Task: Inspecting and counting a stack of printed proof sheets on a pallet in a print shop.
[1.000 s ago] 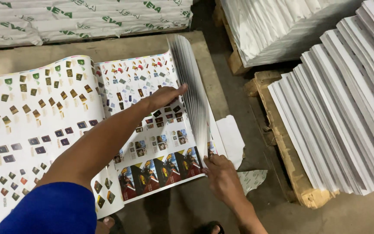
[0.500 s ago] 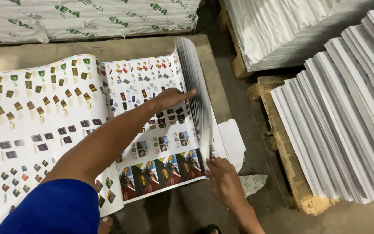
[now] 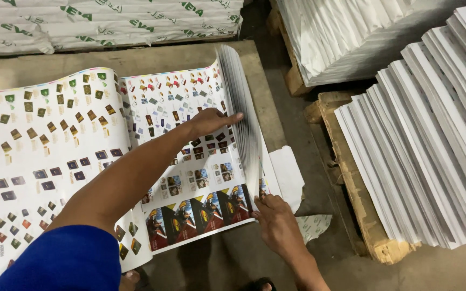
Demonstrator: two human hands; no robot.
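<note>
A thick stack of large printed sheets (image 3: 184, 140) lies on a low brown platform (image 3: 136, 59); each sheet is covered with small coloured pictures. Its right edge (image 3: 241, 108) is lifted and fanned upward. My left hand (image 3: 211, 121), on a blue-sleeved arm, rests palm-down on the top sheet with its fingertips against the fanned edges. My right hand (image 3: 276, 218) grips the stack's lower right corner from below. A curled sheet (image 3: 44, 140) bulges up at the left.
Wrapped white bundles with green marks (image 3: 103, 21) lie at the back. A wooden pallet (image 3: 351, 183) at right carries offset stacks of white sheets (image 3: 427, 129); another stack (image 3: 351, 32) stands behind. Loose paper scraps (image 3: 311, 223) lie on the floor.
My left hand has slid right across the top sheet to the fanned edge. The lifted edges stand steeper and closer together. My right hand stays at the corner.
</note>
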